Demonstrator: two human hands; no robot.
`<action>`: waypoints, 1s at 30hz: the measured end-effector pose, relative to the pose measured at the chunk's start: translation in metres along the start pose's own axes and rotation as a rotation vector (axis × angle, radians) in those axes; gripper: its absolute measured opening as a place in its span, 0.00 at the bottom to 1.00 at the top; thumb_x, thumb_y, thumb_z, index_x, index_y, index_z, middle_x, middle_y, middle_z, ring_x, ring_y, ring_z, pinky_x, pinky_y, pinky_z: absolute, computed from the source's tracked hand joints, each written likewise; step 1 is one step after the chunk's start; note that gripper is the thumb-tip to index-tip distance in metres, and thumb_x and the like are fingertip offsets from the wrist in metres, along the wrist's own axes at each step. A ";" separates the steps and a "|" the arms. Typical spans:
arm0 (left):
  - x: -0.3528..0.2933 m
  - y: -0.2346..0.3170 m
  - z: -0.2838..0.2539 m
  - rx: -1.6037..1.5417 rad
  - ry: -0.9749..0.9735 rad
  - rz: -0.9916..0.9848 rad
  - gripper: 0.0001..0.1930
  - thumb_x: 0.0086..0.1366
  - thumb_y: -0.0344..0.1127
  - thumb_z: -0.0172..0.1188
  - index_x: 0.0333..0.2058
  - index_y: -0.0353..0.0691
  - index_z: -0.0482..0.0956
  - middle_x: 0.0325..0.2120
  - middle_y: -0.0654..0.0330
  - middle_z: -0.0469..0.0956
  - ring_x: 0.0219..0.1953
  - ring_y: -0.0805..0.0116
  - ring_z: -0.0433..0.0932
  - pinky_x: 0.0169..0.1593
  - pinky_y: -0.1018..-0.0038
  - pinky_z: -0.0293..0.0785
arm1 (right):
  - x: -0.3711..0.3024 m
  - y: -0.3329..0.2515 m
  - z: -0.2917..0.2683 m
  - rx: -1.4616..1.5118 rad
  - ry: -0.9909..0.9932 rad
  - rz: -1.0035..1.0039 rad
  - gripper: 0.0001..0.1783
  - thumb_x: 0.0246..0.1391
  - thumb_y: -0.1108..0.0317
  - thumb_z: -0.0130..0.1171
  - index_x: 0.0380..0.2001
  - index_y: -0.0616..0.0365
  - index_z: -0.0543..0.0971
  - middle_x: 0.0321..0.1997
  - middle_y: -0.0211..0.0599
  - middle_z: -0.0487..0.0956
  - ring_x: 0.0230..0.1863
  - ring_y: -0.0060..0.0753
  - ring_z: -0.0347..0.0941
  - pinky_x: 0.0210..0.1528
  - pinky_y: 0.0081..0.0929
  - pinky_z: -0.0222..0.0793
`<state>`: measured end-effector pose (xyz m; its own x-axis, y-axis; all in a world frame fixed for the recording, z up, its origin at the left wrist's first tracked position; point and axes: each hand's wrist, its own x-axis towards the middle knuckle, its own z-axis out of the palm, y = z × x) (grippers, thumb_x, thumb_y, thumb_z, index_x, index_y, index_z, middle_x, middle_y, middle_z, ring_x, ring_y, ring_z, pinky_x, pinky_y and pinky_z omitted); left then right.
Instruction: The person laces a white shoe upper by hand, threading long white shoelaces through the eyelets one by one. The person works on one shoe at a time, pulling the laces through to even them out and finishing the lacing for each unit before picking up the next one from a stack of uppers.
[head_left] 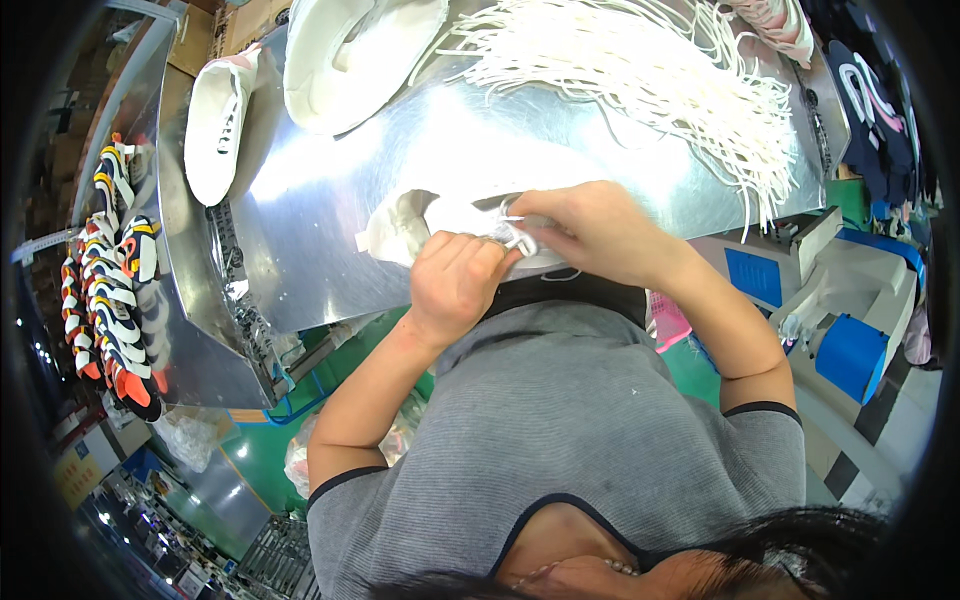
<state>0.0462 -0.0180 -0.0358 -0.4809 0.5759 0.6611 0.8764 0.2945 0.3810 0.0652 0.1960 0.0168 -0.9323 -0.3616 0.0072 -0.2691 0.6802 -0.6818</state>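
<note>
Evidently light and fairly soft, the white shoe lies at the near edge of the desk, right in front of the person's waist, its open heel end toward the left and its front toward the right. I judge that the upper would give under pressure while the sole stays stiffer, so the sides beside the lacing look like the firmest place to hold. The white lace on it seems limp and thin, best pinched close to its end; rough pulling could bunch it.

As for pose, the left hand is closed on the near side of the shoe, knuckles up, fingers curled beside the lace. The right hand arches over the front from the other side, fingertips bent down at the lacing; they blur, so whether they are clamped on the lace I cannot tell. The two hands work close together, both elbows bent and set wide of the body. Beyond them, a heap of loose white laces covers the desk's far right.
</note>
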 end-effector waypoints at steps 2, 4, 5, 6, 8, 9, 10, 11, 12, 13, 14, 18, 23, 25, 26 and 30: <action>0.003 0.000 0.001 -0.008 0.007 0.002 0.18 0.57 0.28 0.72 0.39 0.41 0.69 0.20 0.65 0.71 0.20 0.67 0.71 0.26 0.70 0.62 | -0.001 0.001 0.000 0.054 -0.014 0.022 0.11 0.54 0.71 0.62 0.42 0.53 0.81 0.32 0.40 0.83 0.32 0.47 0.80 0.34 0.37 0.74; 0.004 0.000 0.000 -0.012 0.001 0.009 0.17 0.58 0.28 0.72 0.39 0.41 0.70 0.21 0.65 0.72 0.20 0.67 0.71 0.26 0.70 0.62 | 0.000 0.005 0.004 0.067 0.017 0.022 0.13 0.52 0.72 0.62 0.43 0.53 0.81 0.34 0.39 0.84 0.32 0.47 0.80 0.34 0.37 0.74; 0.004 0.000 -0.001 -0.014 -0.002 0.015 0.17 0.58 0.28 0.71 0.39 0.41 0.70 0.21 0.65 0.72 0.20 0.67 0.71 0.26 0.70 0.62 | 0.000 0.003 0.004 0.029 0.048 0.022 0.13 0.52 0.73 0.62 0.43 0.53 0.81 0.36 0.39 0.84 0.32 0.47 0.80 0.34 0.36 0.74; 0.004 -0.001 -0.001 -0.015 -0.001 0.019 0.17 0.58 0.28 0.71 0.39 0.41 0.70 0.21 0.66 0.73 0.20 0.67 0.71 0.26 0.70 0.62 | -0.001 -0.002 0.004 -0.012 0.076 0.019 0.14 0.51 0.74 0.62 0.43 0.53 0.81 0.38 0.38 0.84 0.32 0.47 0.80 0.34 0.36 0.74; 0.004 -0.001 -0.001 -0.009 0.002 0.013 0.16 0.58 0.28 0.71 0.38 0.41 0.70 0.22 0.66 0.73 0.20 0.68 0.71 0.26 0.71 0.62 | -0.002 -0.013 -0.001 0.027 0.132 -0.014 0.14 0.51 0.73 0.62 0.43 0.52 0.81 0.38 0.36 0.83 0.32 0.44 0.80 0.33 0.35 0.73; 0.004 0.000 -0.001 -0.007 0.003 0.011 0.16 0.58 0.29 0.71 0.38 0.41 0.70 0.22 0.66 0.74 0.20 0.68 0.71 0.26 0.71 0.62 | -0.002 -0.021 -0.007 0.107 0.160 -0.044 0.13 0.51 0.72 0.62 0.41 0.52 0.81 0.37 0.34 0.83 0.32 0.43 0.80 0.31 0.34 0.73; 0.004 0.000 -0.003 -0.005 -0.020 0.009 0.18 0.56 0.27 0.72 0.39 0.41 0.69 0.22 0.65 0.75 0.20 0.67 0.73 0.27 0.71 0.63 | -0.001 -0.026 -0.010 0.188 0.188 -0.074 0.11 0.51 0.71 0.61 0.40 0.51 0.80 0.37 0.32 0.83 0.31 0.41 0.80 0.30 0.33 0.72; 0.004 0.000 -0.005 -0.003 -0.043 0.008 0.21 0.55 0.26 0.73 0.40 0.41 0.68 0.22 0.64 0.75 0.21 0.66 0.74 0.27 0.71 0.64 | 0.002 -0.022 -0.001 0.256 0.211 -0.112 0.12 0.51 0.71 0.61 0.41 0.51 0.80 0.35 0.32 0.83 0.31 0.41 0.81 0.30 0.34 0.72; 0.005 0.000 -0.006 -0.003 -0.063 0.009 0.23 0.54 0.25 0.74 0.41 0.41 0.67 0.22 0.62 0.76 0.21 0.64 0.75 0.28 0.70 0.66 | 0.000 -0.018 0.003 0.189 0.172 -0.091 0.12 0.52 0.71 0.61 0.42 0.51 0.80 0.34 0.33 0.83 0.31 0.41 0.81 0.31 0.34 0.73; 0.005 0.000 -0.005 -0.006 -0.043 0.017 0.21 0.55 0.26 0.73 0.39 0.41 0.67 0.21 0.63 0.76 0.21 0.66 0.74 0.27 0.71 0.65 | -0.002 -0.014 0.005 0.122 0.134 -0.070 0.12 0.53 0.71 0.61 0.42 0.52 0.80 0.33 0.34 0.83 0.31 0.42 0.81 0.31 0.34 0.73; 0.003 -0.001 -0.003 -0.009 -0.022 0.025 0.18 0.56 0.27 0.72 0.37 0.42 0.68 0.21 0.65 0.75 0.21 0.67 0.73 0.27 0.71 0.64 | -0.004 -0.011 0.004 0.055 0.095 -0.048 0.12 0.53 0.71 0.61 0.43 0.52 0.80 0.32 0.35 0.83 0.31 0.42 0.81 0.32 0.34 0.73; 0.002 -0.001 0.001 -0.012 0.013 0.034 0.15 0.58 0.28 0.70 0.34 0.42 0.68 0.19 0.65 0.73 0.20 0.68 0.71 0.26 0.72 0.63 | -0.006 -0.004 0.003 0.006 -0.028 0.142 0.12 0.55 0.70 0.62 0.44 0.55 0.80 0.29 0.41 0.83 0.29 0.41 0.80 0.31 0.32 0.73; 0.003 -0.001 -0.002 -0.082 -0.050 0.046 0.21 0.55 0.28 0.73 0.39 0.41 0.67 0.22 0.63 0.76 0.21 0.66 0.74 0.27 0.71 0.65 | 0.003 -0.008 -0.002 0.369 -0.127 0.273 0.13 0.59 0.73 0.61 0.47 0.61 0.81 0.30 0.38 0.83 0.31 0.26 0.79 0.35 0.25 0.73; 0.005 -0.002 -0.006 -0.104 -0.116 0.033 0.24 0.54 0.27 0.74 0.43 0.40 0.67 0.24 0.61 0.77 0.23 0.65 0.76 0.27 0.71 0.66 | -0.001 -0.013 -0.009 0.567 0.150 0.184 0.12 0.58 0.74 0.63 0.46 0.60 0.82 0.32 0.38 0.84 0.34 0.25 0.81 0.38 0.25 0.76; 0.007 -0.002 -0.008 -0.114 -0.137 0.030 0.24 0.54 0.28 0.75 0.43 0.40 0.67 0.25 0.61 0.77 0.23 0.64 0.76 0.27 0.71 0.65 | -0.002 -0.016 -0.017 0.662 0.290 0.137 0.12 0.57 0.74 0.63 0.46 0.59 0.83 0.33 0.39 0.85 0.36 0.24 0.82 0.39 0.25 0.77; 0.010 -0.002 -0.010 -0.134 -0.158 -0.032 0.22 0.53 0.28 0.73 0.42 0.38 0.70 0.26 0.60 0.77 0.23 0.63 0.74 0.28 0.69 0.68 | 0.020 -0.009 -0.053 0.883 0.570 -0.033 0.11 0.58 0.76 0.64 0.44 0.64 0.83 0.41 0.35 0.85 0.43 0.23 0.81 0.50 0.23 0.77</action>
<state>0.0394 -0.0203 -0.0236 -0.4892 0.6836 0.5416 0.8446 0.2166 0.4895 0.0359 0.2168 0.0619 -0.9653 0.1380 0.2218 -0.2380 -0.1137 -0.9646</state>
